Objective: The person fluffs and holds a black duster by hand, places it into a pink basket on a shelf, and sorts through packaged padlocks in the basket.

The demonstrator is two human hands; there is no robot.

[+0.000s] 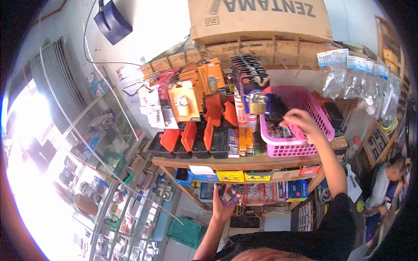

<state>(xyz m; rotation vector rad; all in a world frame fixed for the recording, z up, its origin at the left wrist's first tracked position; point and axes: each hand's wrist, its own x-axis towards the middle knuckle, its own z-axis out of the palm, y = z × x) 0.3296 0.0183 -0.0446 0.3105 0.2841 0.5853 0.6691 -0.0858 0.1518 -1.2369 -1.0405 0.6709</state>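
Observation:
My right hand (303,125) is closed over the pink plastic basket (292,150) on the counter. Against its palm is a bright pink item (296,131) whose kind I cannot make out. Small packaged items (274,130) lie inside the basket, partly hidden by the hand. Lower down, in front of the shelf under the counter, my left hand (224,204) has its fingers curled round a small dark blue and brass-coloured item (227,197), too small to name. A carded brass padlock (257,104) hangs just left of the basket.
Black bins with orange lids (188,136) line the counter's left part, below hanging carded padlocks (183,102). White-and-red tubes (241,108) stand beside the basket. A cardboard box (261,21) sits above. Glass shelving (109,204) is on the left; another person (383,187) is at right.

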